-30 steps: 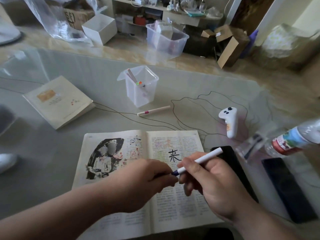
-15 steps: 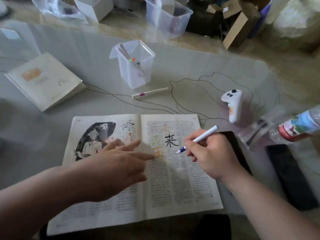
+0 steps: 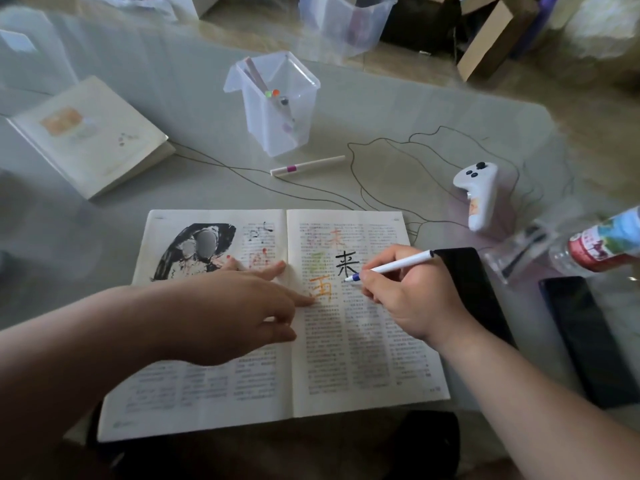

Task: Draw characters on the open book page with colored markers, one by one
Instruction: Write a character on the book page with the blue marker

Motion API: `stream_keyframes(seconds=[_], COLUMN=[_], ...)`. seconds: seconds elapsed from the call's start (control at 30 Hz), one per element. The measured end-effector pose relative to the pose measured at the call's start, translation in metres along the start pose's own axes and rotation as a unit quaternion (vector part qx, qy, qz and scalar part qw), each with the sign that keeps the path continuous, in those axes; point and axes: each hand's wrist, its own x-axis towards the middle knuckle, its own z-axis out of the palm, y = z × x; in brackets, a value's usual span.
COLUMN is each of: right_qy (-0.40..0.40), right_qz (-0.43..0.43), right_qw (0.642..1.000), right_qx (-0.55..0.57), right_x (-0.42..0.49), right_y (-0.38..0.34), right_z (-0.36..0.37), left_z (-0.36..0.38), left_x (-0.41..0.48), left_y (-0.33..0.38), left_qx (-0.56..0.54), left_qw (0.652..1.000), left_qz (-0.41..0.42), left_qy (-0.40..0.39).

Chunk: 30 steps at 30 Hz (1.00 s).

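Two hands work over the open book [image 3: 221, 393], which lies flat at the near edge of the tabletop [image 3: 398, 109], its bottom edge hanging just past that edge. The left hand [image 3: 242, 306] rests palm down across the gutter, fingers spread and holding nothing, one fingertip touching the orange character [image 3: 320, 289] on the right page. The right hand [image 3: 412, 299] has its grip clamped on a white marker [image 3: 391, 265], whose dark tip sits on the page just beside the lower right stroke of the black character [image 3: 346, 265]. Fainter red and green marks lie above and left of it. The lower part of the right page is bare of drawing.

Just past the book's right edge lies a black slab [image 3: 474, 289], partly under the right wrist; a second one [image 3: 588, 334] lies farther right. A bottle [image 3: 602, 240] and a white controller [image 3: 479, 195] crowd the right side. Beyond the book's top edge a capped marker [image 3: 306, 166] lies loose, near a clear cup [image 3: 277, 109] holding more markers. A shut book [image 3: 90, 136] sits well apart at far left, with open tabletop between.
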Motion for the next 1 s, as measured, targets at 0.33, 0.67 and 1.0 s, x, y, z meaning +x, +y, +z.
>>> stream_keyframes(seconds=[0.33, 0.67, 1.0], right_qy=[0.035, -0.029, -0.07], right_qz=[0.022, -0.002, -0.002], right_qw=[0.999, 0.999, 0.996], right_qx=[-0.018, -0.044, -0.059], right_x=[0.005, -0.004, -0.009], right_y=[0.002, 0.0, -0.005], right_z=[-0.002, -0.003, -0.001], left_z=[0.001, -0.001, 0.001], left_x=[-0.001, -0.002, -0.001], left_y=[0.001, 0.004, 0.002], left_qx=[0.001, 0.0, 0.001], left_qw=[1.0, 1.0, 1.0], left_qz=[-0.001, -0.005, -0.007], left_qy=[0.005, 0.001, 0.004])
